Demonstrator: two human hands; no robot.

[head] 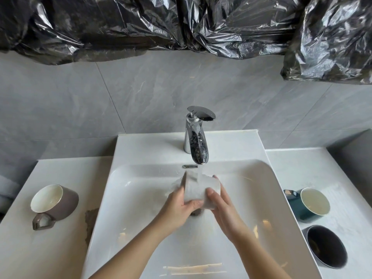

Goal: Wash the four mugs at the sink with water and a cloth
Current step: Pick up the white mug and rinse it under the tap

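Both hands hold a white mug [203, 188] on its side under the running tap [196, 137], over the sink basin [124, 190]. My left hand [179, 206] grips its left end, where a pale wet cloth [186, 180] seems to be pressed against it; blur hides the detail. My right hand [221, 206] curls round the right end, thumb on the near side. A brown mug [58, 200] lies tilted on the left counter. A teal mug [310, 204] and a dark mug [326, 246] stand on the right counter.
Water streams from the chrome spout onto the mug and runs into the basin. Grey tiled wall rises behind the sink, with black plastic sheeting [181, 27] hanging above. A chipped patch [91, 218] marks the left counter beside the basin.
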